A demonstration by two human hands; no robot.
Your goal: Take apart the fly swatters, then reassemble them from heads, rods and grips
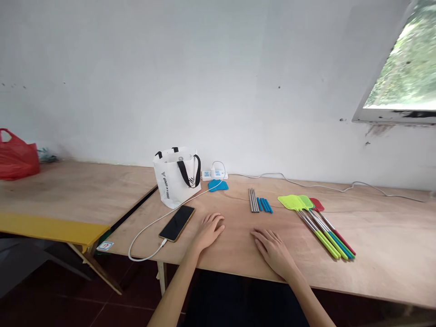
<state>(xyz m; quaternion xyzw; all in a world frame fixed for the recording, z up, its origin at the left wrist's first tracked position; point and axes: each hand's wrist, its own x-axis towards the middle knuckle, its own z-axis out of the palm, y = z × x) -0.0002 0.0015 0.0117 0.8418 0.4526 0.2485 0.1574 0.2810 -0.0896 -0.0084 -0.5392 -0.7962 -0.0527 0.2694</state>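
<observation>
My left hand (208,230) lies flat and open on the wooden table (374,227), just right of a black phone (177,222) that is plugged into a white cable. My right hand (273,250) also rests flat with fingers stretched out, holding nothing. Beyond my hands lie a few metal rods (253,200) and several blue handles (265,205) side by side. To the right are several fly swatters (315,218) with yellow-green and red heads and coloured handles.
A white tote bag (176,176) with black straps stands at the back left of the table, next to a white power strip (214,174) and a blue swatter head (218,185). A second table (68,190) on the left carries a red plastic bag (17,156). A window (405,72) is at the upper right.
</observation>
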